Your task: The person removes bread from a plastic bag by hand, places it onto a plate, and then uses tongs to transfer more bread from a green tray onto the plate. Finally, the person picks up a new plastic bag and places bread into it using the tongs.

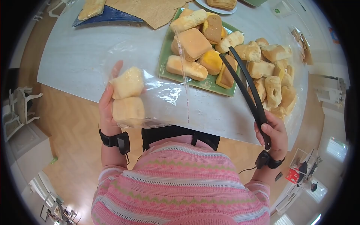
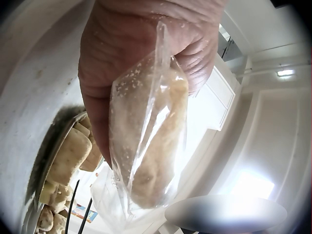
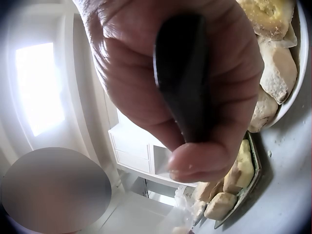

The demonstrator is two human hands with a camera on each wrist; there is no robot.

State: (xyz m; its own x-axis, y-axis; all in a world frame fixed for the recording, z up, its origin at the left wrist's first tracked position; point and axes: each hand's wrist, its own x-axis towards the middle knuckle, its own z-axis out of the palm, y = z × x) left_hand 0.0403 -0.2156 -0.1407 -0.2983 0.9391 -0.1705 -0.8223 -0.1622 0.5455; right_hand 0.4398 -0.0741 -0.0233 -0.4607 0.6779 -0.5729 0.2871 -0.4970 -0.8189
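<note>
In the head view, my left hand (image 1: 107, 105) holds a clear plastic bag (image 1: 165, 95) from its left side, its fingers around two pale bread rolls (image 1: 128, 111) lying inside. The left wrist view shows one roll (image 2: 151, 141) through the plastic against the palm. My right hand (image 1: 275, 133) grips black tongs (image 1: 252, 90) near their joined end; their tips are over the green square plate (image 1: 163, 67) of assorted breads and hold nothing. In the right wrist view, the end of the tongs (image 3: 183, 73) crosses the palm of my right hand (image 3: 219, 92), with fingers curled round it.
Right of the green plate lies a big heap of breads (image 1: 261, 70) with clear plastic at its edge. At the back are a blue plate (image 1: 112, 15) with bread, brown paper (image 1: 150, 11) and a white plate (image 1: 231, 10). The table's front edge is close to the body.
</note>
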